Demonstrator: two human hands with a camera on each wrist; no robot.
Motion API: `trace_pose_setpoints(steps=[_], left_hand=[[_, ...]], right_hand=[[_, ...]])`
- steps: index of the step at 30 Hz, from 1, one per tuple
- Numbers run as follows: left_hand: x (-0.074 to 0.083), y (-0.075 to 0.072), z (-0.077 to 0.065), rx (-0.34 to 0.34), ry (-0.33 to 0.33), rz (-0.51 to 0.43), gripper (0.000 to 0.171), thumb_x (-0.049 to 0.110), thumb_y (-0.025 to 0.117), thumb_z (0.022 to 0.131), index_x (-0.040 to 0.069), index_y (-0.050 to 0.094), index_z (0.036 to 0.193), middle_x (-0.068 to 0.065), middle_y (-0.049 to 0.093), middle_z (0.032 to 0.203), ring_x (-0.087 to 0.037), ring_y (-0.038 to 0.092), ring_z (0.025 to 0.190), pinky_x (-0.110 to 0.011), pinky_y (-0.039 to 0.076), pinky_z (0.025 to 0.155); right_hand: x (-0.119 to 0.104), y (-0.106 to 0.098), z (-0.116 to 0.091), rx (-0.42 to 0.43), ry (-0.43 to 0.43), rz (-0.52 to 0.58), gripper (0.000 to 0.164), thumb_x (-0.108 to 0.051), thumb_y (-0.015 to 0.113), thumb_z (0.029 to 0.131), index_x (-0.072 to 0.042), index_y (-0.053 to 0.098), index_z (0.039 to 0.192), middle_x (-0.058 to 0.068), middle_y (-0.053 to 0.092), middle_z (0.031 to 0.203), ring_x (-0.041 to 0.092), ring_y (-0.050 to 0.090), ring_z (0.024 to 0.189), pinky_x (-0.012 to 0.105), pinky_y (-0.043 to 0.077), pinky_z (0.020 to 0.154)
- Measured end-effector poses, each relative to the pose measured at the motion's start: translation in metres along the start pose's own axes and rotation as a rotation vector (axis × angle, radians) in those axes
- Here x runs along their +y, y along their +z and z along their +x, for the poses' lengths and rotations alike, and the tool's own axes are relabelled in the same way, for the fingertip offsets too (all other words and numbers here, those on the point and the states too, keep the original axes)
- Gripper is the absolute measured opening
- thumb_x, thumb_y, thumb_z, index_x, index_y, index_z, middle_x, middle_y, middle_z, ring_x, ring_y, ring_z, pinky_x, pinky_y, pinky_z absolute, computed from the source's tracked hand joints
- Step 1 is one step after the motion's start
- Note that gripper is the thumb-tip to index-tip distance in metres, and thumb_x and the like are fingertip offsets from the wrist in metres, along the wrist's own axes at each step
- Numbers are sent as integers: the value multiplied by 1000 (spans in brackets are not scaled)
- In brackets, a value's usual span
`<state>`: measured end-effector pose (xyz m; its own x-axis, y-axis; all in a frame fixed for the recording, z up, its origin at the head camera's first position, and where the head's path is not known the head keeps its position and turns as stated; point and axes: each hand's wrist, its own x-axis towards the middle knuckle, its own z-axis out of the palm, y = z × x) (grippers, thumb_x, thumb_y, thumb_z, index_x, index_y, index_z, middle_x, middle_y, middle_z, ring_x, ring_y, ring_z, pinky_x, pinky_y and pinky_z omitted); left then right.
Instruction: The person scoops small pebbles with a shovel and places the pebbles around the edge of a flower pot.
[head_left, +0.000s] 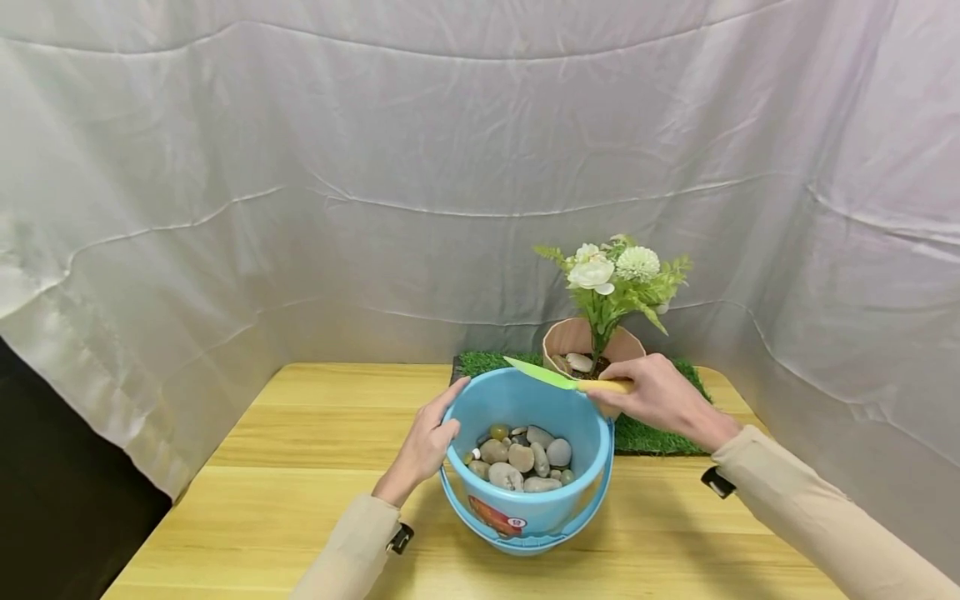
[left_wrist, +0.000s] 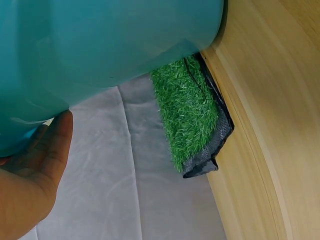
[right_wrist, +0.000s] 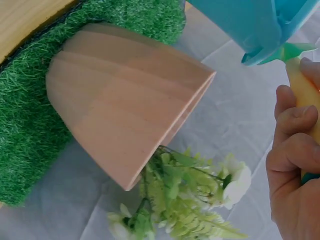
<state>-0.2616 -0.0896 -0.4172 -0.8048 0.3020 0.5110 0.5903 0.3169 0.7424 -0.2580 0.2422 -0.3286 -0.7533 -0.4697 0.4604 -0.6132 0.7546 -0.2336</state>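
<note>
A light blue bucket (head_left: 517,404) with stones (head_left: 521,457) inside stands on the table. My left hand (head_left: 423,442) grips its left rim, thumb at the near side and fingers farther back; in the left wrist view the fingers (left_wrist: 57,142) lie along the blue wall. My right hand (head_left: 663,396) holds a small garden trowel (head_left: 543,374) by its yellow handle (right_wrist: 302,85). Its green blade points left over the bucket's far rim, with nothing visible on it. Just behind stands a pinkish pot (head_left: 567,335) with white flowers (head_left: 592,272) and a few stones.
Artificial grass (head_left: 652,439) lies under the pot on the wooden table (head_left: 300,467). The bucket's blue handle (head_left: 480,527) hangs down in front. Grey cloth (head_left: 450,150) encloses the back and sides.
</note>
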Motion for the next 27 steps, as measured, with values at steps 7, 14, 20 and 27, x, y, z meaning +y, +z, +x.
trace_pose_setpoints(steps=[7, 14, 20, 27], left_hand=[[-2, 0, 0, -8, -1, -18, 67, 2, 40, 75, 21, 36, 140, -3, 42, 137, -21, 46, 115, -42, 41, 86], [-2, 0, 0, -13, 0, -17, 67, 1, 40, 76, 23, 35, 140, -1, 42, 136, -20, 47, 114, -42, 41, 83], [-1, 0, 0, -6, -5, -14, 67, 3, 39, 75, 22, 35, 140, -1, 42, 136, -19, 48, 114, -41, 42, 83], [2, -1, 0, -29, -18, -27, 68, -3, 40, 76, 18, 33, 140, -7, 41, 137, -24, 47, 115, -43, 41, 86]], right_hand=[[-17, -6, 2, -109, -17, -2, 21, -46, 61, 80, -28, 68, 87, -19, 55, 66, 0, 45, 48, 23, 39, 49], [-28, -10, 5, -119, -90, -39, 16, -46, 60, 80, -33, 67, 75, -19, 49, 62, 1, 43, 52, 23, 38, 51], [-34, -16, 11, -171, -91, -62, 16, -47, 61, 79, -33, 62, 71, -20, 48, 57, -1, 41, 46, 22, 38, 49], [-41, -18, 19, -255, -86, -136, 36, -42, 68, 76, -27, 48, 50, -15, 21, 47, 0, 21, 43, 20, 25, 44]])
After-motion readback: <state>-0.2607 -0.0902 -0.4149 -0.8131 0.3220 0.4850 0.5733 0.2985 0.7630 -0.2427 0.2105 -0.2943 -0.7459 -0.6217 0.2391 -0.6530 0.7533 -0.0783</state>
